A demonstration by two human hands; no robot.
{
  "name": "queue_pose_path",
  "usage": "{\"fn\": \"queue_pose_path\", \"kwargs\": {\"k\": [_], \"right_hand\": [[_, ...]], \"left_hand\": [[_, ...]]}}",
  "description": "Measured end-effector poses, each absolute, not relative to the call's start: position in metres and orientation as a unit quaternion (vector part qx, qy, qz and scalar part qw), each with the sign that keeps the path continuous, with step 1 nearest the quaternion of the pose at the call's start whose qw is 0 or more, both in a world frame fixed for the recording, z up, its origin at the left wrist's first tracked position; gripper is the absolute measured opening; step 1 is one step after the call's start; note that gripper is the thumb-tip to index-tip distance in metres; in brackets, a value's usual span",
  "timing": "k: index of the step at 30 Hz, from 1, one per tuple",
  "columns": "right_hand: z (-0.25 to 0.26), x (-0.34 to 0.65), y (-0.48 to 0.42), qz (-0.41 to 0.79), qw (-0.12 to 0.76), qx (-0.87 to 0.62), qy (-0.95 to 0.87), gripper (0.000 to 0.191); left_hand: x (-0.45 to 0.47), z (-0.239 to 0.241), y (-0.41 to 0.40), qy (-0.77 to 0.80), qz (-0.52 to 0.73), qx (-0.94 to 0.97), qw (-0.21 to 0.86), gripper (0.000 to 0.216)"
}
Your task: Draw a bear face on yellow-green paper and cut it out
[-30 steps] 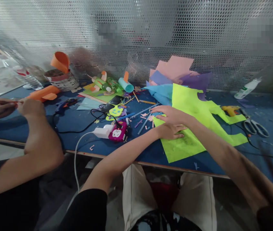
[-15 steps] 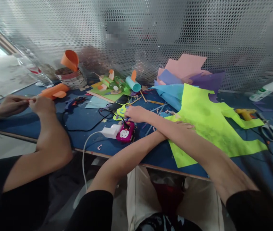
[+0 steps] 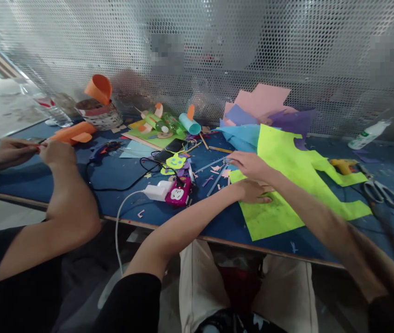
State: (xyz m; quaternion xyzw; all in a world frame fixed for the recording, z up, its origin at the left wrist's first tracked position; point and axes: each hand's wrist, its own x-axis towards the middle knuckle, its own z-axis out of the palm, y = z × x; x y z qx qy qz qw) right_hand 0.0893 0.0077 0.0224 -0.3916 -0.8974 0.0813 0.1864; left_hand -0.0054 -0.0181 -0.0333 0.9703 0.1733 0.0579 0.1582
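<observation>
Two hands (left hand [image 3: 254, 191], right hand [image 3: 247, 164]) touch one green sheet [image 3: 297, 180].

Head-worn view, forward and down, close over table [image 3: 113, 173]

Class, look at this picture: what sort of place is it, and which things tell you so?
Probably a shared craft workspace: coloured paper sheets such as the lime-green sheet cover a blue table, with scissors and a yellow glue gun lying nearby.
</observation>
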Motion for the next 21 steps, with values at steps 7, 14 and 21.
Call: {"fn": "queue_pose_path", "kwargs": {"k": [7, 14, 21], "right_hand": [[0.003, 0.197, -0.043, 0.053, 0.133, -0.520, -0.842, 0.039], [-0.016, 0.245, -0.071, -0.005, 0.103, -0.568, -0.817, 0.036], [-0.013, 0.228, -0.058, -0.023, 0.021, -0.545, -0.838, 0.034]], "left_hand": [[-0.003, -0.033, -0.015, 0.155, 0.050, 0.972, 0.168, 0.059], [-0.002, -0.032, -0.024, 0.241, 0.086, 0.958, 0.129, 0.056], [-0.006, -0.007, -0.026, 0.346, 0.116, 0.923, 0.122, 0.063]]}}
